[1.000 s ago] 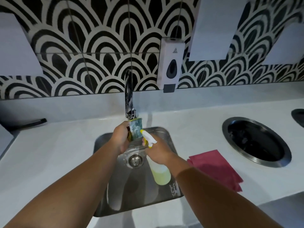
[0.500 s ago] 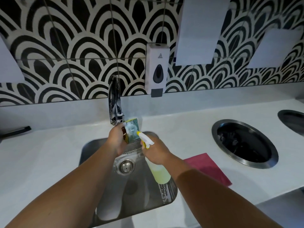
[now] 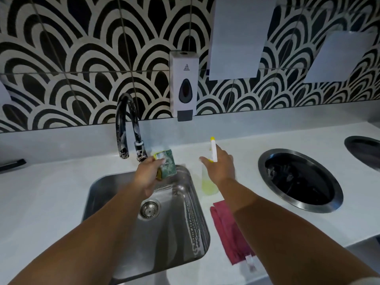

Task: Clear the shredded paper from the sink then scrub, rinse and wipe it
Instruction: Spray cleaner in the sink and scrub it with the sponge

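Sink (image 3: 174, 233), mid-frame: we see no shredded paper. Left grip (image 3: 148, 175) holds sponge (image 3: 169, 163) above its upper rim; right grip (image 3: 221, 169) clasps spray bottle (image 3: 208, 186) on surface (image 3: 51, 192). Scrubbing, rinsing, wiping likely remain.

Basin (image 3: 176, 233) under my left hand (image 3: 148, 175) is open room — only the drain strainer (image 3: 150, 208) low down. Faucet (image 3: 121, 120) arches over the back rim, right by my sponge (image 3: 169, 164). Right of the rim: spray bottle (image 3: 208, 185), red cloth (image 3: 228, 233), then bin hole (image 3: 261, 171).
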A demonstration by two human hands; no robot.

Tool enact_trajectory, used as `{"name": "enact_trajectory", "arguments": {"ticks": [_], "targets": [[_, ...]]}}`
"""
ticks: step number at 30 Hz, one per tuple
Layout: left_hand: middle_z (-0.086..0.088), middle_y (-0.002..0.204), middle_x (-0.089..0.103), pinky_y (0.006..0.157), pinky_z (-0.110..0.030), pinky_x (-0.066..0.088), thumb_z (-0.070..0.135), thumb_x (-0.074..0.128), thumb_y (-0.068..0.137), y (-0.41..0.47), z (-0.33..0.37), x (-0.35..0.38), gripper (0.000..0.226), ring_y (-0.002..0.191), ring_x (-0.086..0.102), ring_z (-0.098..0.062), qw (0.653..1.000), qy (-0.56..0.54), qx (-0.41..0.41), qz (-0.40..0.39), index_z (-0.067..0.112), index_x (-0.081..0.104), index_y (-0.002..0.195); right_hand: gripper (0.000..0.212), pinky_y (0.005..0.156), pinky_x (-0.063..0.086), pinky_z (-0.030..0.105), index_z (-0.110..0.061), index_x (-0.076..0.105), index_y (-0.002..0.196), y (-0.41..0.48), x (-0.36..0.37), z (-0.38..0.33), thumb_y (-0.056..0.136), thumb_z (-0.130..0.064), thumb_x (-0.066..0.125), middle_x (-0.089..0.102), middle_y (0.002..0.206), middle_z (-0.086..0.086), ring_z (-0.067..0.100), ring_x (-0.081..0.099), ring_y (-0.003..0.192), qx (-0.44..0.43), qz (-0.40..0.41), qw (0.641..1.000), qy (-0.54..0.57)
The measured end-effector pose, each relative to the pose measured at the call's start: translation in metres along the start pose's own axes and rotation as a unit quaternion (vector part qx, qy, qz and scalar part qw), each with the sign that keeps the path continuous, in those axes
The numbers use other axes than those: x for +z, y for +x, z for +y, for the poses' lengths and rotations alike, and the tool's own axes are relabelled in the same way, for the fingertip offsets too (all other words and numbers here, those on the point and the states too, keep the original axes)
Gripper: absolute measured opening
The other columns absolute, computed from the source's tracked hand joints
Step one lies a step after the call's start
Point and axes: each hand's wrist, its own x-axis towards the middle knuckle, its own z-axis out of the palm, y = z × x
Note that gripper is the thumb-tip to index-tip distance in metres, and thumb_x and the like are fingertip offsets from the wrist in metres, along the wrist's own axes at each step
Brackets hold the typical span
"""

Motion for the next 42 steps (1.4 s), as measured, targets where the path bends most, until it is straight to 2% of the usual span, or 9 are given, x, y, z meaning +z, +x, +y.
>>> {"name": "enact_trajectory", "arguments": {"ticks": [6, 9, 13, 17, 23, 30, 33, 38, 42], "targets": [[-0.005, 0.113, 0.075, 0.08, -0.042, 0.059, 0.02, 0.076, 0.091, -0.004, -0.015, 0.003, 0.032, 0.099, 0.072, -0.023, 0.999, 0.051, 0.0, -0.002, 0.017, 0.065, 0.121, 0.064, 0.097, 0.05, 0.04, -0.037, 0.056, 0.135, 0.003, 0.003, 0.024, 0.078, -0.053, 0.081, 0.06, 0.108, -0.004, 0.022, 0.052, 0.114, 0.028, 0.03, 0.997, 0.063], [-0.002, 0.107, 0.076, 0.084, -0.04, 0.056, 0.03, 0.08, 0.087, -0.002, -0.024, 0.001, 0.028, 0.1, 0.07, -0.023, 0.995, 0.101, 0.009, 0.011, 0.021, 0.069, 0.111, 0.09, 0.102, 0.048, 0.038, -0.029, 0.048, 0.143, -0.004, 0.009, 0.031, 0.066, -0.048, 0.091, 0.056, 0.119, 0.001, 0.02, 0.053, 0.113, 0.057, 0.062, 0.993, 0.087], [-0.004, 0.086, 0.071, 0.062, -0.027, 0.045, 0.021, 0.079, 0.089, 0.002, -0.034, -0.004, 0.022, 0.066, 0.057, -0.015, 0.99, 0.138, 0.023, 0.034, 0.013, 0.069, 0.106, 0.076, 0.09, 0.052, 0.037, -0.02, 0.047, 0.118, -0.046, 0.028, 0.043, 0.063, -0.041, 0.094, 0.056, 0.106, 0.001, 0.023, 0.058, 0.097, 0.172, 0.109, 0.955, 0.215], [-0.018, 0.102, 0.074, 0.066, -0.033, 0.053, 0.023, 0.079, 0.087, 0.008, -0.045, -0.014, 0.032, 0.073, 0.064, -0.02, 0.985, 0.172, 0.006, 0.001, 0.011, 0.068, 0.115, 0.005, 0.067, 0.054, 0.047, -0.024, 0.064, 0.083, -0.07, 0.056, 0.035, 0.086, -0.02, 0.066, 0.064, 0.072, 0.011, 0.028, 0.059, 0.064, 0.214, -0.09, 0.924, 0.304], [-0.01, 0.072, 0.066, 0.052, -0.024, 0.052, 0.008, 0.069, 0.095, -0.006, -0.054, -0.025, 0.007, 0.058, 0.061, -0.016, 0.975, 0.22, -0.015, -0.014, 0.002, 0.065, 0.092, 0.046, 0.088, 0.057, 0.054, -0.007, 0.058, 0.131, -0.077, 0.075, 0.0, 0.086, -0.007, 0.045, 0.065, 0.12, 0.027, 0.046, 0.066, 0.111, 0.298, -0.351, 0.74, 0.49], [0.004, 0.056, 0.06, 0.054, -0.022, 0.043, 0.011, 0.079, 0.083, -0.024, -0.063, -0.089, 0.03, 0.046, 0.051, 0.0, 0.934, 0.355, -0.002, 0.036, 0.019, 0.058, 0.064, 0.028, 0.109, 0.041, 0.062, -0.016, 0.065, 0.123, -0.088, 0.132, -0.016, 0.097, -0.022, 0.058, 0.073, 0.114, 0.011, 0.033, 0.066, 0.112, 0.279, -0.474, 0.738, 0.391], [0.008, 0.08, 0.067, 0.076, -0.029, 0.053, 0.033, 0.08, 0.078, -0.037, -0.071, -0.129, 0.016, 0.072, 0.06, -0.005, 0.889, 0.449, 0.033, 0.082, 0.022, 0.069, 0.078, 0.029, 0.102, 0.048, 0.056, -0.02, 0.06, 0.125, -0.096, 0.166, -0.012, 0.098, -0.012, 0.059, 0.073, 0.109, 0.005, 0.025, 0.068, 0.1, 0.244, -0.513, 0.756, 0.325], [-0.01, 0.131, 0.054, 0.11, -0.049, 0.041, 0.039, 0.063, 0.09, -0.074, -0.094, -0.214, 0.041, 0.123, 0.048, -0.031, 0.732, 0.635, 0.114, 0.219, 0.02, 0.059, 0.126, 0.022, 0.06, 0.048, 0.028, -0.026, 0.062, 0.122, -0.118, 0.219, 0.002, 0.1, -0.022, 0.057, 0.072, 0.101, 0.004, 0.017, 0.067, 0.08, 0.266, -0.563, 0.754, 0.209], [-0.015, 0.146, 0.044, 0.118, -0.063, 0.022, 0.046, 0.049, 0.095, -0.082, -0.118, -0.248, 0.055, 0.143, 0.033, -0.039, 0.709, 0.678, 0.119, 0.154, 0.017, 0.048, 0.141, 0.027, 0.052, 0.038, 0.026, -0.025, 0.065, 0.113, -0.141, 0.259, 0.01, 0.099, -0.044, 0.051, 0.067, 0.089, 0.002, 0.013, 0.06, 0.067, 0.271, -0.606, 0.739, 0.115]]}}
